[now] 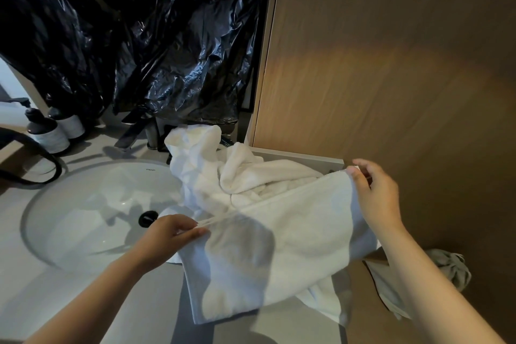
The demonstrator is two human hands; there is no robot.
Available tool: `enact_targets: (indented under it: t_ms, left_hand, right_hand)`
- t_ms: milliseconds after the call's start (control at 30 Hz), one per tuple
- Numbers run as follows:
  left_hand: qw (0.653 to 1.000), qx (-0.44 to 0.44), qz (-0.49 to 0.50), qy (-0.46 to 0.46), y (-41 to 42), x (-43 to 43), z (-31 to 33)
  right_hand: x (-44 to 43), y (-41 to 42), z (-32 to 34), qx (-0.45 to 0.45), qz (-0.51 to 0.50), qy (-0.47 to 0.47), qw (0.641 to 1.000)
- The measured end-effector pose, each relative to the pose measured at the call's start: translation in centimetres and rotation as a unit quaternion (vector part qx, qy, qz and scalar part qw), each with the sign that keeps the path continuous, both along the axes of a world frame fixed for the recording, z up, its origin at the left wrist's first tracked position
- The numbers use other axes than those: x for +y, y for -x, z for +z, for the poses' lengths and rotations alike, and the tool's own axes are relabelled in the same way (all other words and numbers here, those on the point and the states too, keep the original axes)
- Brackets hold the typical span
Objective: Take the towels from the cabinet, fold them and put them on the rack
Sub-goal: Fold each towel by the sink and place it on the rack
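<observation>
At a bathroom counter [83, 296], the left hand [167, 234] and right hand [375, 193] pinch a white towel's [293, 240] top corners, best kept level and taut for a square fold.

We see our left forearm [92, 296] and right forearm [435, 288] bare along their whole visible length. Our left hand [167, 234] and right hand [377, 195] are bare too, nails short.

A brown wood-grain panel [391, 64] stands right of a grey counter [42, 301] with a white basin [83, 204], black plastic sheeting [139, 36] behind.
</observation>
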State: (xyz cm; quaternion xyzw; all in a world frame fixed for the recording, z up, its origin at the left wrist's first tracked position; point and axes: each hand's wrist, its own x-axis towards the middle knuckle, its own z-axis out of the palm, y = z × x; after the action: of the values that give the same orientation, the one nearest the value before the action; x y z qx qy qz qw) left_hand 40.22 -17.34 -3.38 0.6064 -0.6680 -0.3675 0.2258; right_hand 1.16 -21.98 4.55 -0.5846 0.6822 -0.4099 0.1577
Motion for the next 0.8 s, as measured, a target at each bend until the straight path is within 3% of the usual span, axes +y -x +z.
enact_targets:
  t_ms: [200,533,667,800]
  left_hand:
    - [0.993,-0.108,0.001,0.052,-0.7,-0.5,0.7]
    - [0.961,-0.103,-0.001,0.255,-1.5,-1.3,3.1]
    - [0.981,-0.127,0.087,0.117,-0.4,-2.1,3.5]
    - [0.982,-0.121,0.108,0.096,0.6,-1.7,3.5]
  right_hand:
    - [1.0,0.4,-0.1,-0.021,0.036,0.037,0.998]
    - [2.5,1.8,0.3,-0.070,0.043,0.043,0.996]
    - [2.3,2.1,0.6,-0.078,0.066,0.024,0.994]
    - [2.7,2.8,0.1,-0.039,0.086,0.003,0.996]
